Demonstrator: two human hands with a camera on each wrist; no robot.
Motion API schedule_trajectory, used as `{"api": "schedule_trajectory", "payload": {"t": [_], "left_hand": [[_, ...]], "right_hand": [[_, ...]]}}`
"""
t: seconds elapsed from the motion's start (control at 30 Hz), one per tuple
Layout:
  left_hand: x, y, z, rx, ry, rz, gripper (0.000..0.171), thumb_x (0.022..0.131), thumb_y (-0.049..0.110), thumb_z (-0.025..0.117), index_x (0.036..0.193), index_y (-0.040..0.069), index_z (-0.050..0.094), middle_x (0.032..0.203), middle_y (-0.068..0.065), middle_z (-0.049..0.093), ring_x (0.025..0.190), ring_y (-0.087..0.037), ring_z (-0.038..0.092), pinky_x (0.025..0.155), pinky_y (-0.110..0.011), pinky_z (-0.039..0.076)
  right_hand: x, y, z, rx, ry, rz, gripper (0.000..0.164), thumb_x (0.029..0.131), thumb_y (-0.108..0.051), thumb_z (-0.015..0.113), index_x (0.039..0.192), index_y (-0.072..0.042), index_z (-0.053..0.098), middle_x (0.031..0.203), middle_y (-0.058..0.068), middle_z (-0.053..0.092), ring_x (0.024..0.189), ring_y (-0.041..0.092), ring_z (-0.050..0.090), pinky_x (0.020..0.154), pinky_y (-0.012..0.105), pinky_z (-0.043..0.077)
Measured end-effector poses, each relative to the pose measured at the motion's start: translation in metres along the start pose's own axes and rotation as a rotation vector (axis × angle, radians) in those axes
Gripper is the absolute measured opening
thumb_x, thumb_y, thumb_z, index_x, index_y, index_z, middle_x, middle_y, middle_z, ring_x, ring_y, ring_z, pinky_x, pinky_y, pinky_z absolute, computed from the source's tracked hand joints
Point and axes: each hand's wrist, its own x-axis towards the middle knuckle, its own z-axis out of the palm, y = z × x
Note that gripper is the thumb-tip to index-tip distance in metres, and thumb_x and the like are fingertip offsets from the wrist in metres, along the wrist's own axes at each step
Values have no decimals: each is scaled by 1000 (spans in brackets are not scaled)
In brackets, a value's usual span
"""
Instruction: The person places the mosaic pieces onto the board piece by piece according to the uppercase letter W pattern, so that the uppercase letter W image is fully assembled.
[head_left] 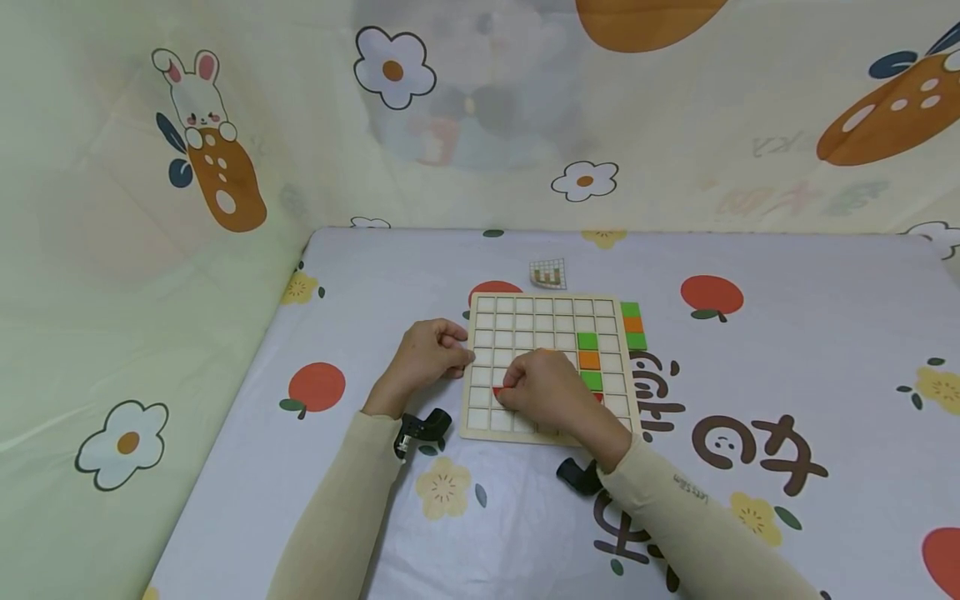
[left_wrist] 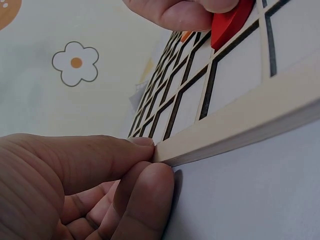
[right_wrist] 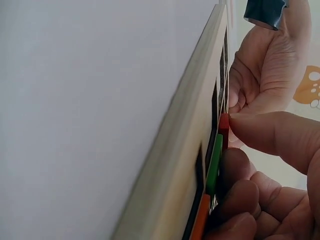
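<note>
A wooden grid board [head_left: 478,419] lies in front of me on the cloth. My left hand [head_left: 427,358] pinches its left edge between thumb and finger, seen close in the left wrist view. Over the board's lower part, my right hand [head_left: 551,392] pinches a red square tile [head_left: 498,392] at a cell near the left side. In the left wrist view that red tile [left_wrist: 231,22] stands tilted at the grid lines. A green tile [right_wrist: 214,165] and an orange tile [right_wrist: 200,220] sit below the right fingers in the right wrist view. The right hand hides several cells.
One board column holds a green tile [head_left: 587,341], an orange tile [head_left: 589,360] and another green tile [head_left: 592,381]. Loose tiles [head_left: 633,325] lie along the board's right edge. Behind the board is a small patterned card [head_left: 548,273]. Black wrist cameras [head_left: 579,477] hang under the sleeves.
</note>
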Motion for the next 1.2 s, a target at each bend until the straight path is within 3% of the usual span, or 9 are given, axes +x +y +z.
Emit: {"api": "schedule_trajectory", "payload": {"t": [0.27,0.5,0.83,1.03,1.2], "left_hand": [[1,-1,0,5,0,-1,28,90,-1,77,115,-2,67,84,-7,68,67,-13,68,63,-25,62],[0,0,0,8,6,-4,28,89,0,78,115,-2,67,85,-8,68,67,-14,68,63,-25,62],[0,0,0,26,5,-13,28,90,1,78,116,-1,67,85,-8,68,67,-13,68,64,-25,62],[0,1,0,24,5,-9,28,90,1,78,115,-2,67,85,-8,68,67,-13,68,64,-25,62],[0,0,0,24,4,-7,27,90,0,78,115,-2,67,84,-8,68,67,-14,68,64,-25,62]], "right_hand": [[0,2,-1,18,8,-29,19,87,-12,75,69,-13,72,63,-6,63,59,12,55,56,26,46],[-1,3,-6,71,-85,21,2,82,-6,75,83,-9,75,67,-3,64,63,14,55,58,26,46],[-1,7,-9,82,-125,-31,22,77,5,61,89,-7,76,67,-2,61,59,13,51,55,25,41],[-2,6,-10,92,-129,-23,21,78,5,63,91,-5,76,63,-1,56,58,12,50,55,24,39],[-2,7,-8,91,-124,-23,15,79,2,71,91,-6,75,62,-3,55,57,12,50,55,24,40]]}}
